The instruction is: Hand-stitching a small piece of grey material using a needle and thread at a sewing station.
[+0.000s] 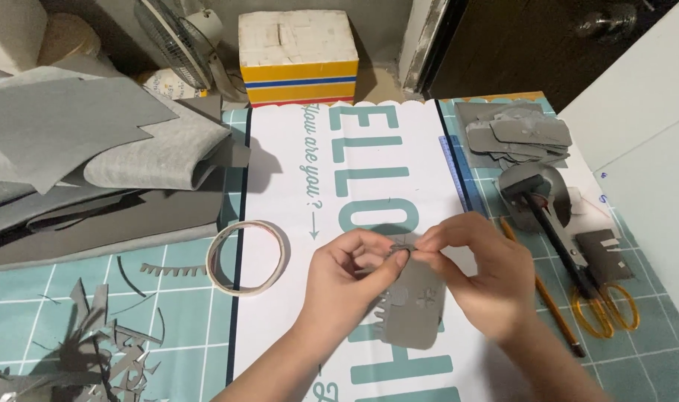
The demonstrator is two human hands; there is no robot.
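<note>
Head view: both hands, left hand (pixel 348 269) and right hand (pixel 479 277), pinch a small grey cutout (pixel 410 309) together mid-table; its thin toothed edge could tear under uneven pulling.

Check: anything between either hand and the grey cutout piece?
Nothing visible. Both the left hand and the right hand already pinch the top edge of the grey cutout piece, which hangs below the fingers over the white printed sheet.
</note>
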